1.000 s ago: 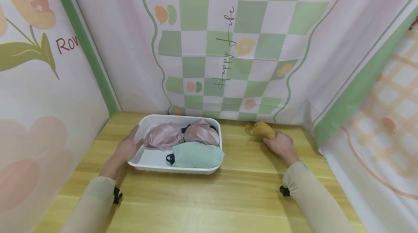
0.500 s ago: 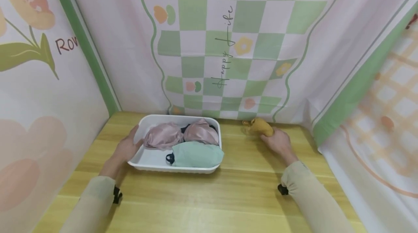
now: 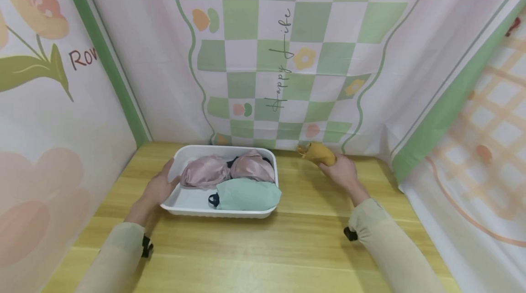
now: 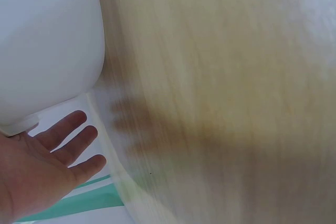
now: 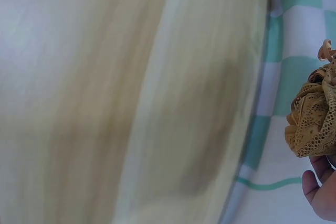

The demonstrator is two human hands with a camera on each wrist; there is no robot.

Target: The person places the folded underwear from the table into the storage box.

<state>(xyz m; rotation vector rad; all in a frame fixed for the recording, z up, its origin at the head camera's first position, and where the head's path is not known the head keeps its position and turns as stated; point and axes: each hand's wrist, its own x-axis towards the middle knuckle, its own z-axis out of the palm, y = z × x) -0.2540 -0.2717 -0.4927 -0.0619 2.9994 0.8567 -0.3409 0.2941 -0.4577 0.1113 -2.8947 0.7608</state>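
A white tray (image 3: 181, 199) stands on the table, holding two pink satin bundles (image 3: 205, 171) with dark bits behind them, perhaps one bra's cups. In front of these lies a smooth mint-green bundle (image 3: 248, 195) with a black loop. My left hand (image 3: 161, 185) grips the tray's left rim, thumb over the edge; outside the wall, several fingers (image 4: 76, 148) spread in the left wrist view. Held in my right hand (image 3: 342, 172) is a rolled mustard-yellow lace garment (image 3: 319, 153), maybe a bra, above the table right of the tray. Lace and a thin strap show in the right wrist view.
The wood-grain table (image 3: 246, 252) meets a green-and-white checked curtain (image 3: 279, 87) at the back. Printed cloth hangs at the left (image 3: 45, 147) and a green-edged cloth at the right (image 3: 464, 147).
My right hand has moved left and slightly up with the mustard-yellow lace garment, closer to the tray. The left hand and the tray have stayed in place.
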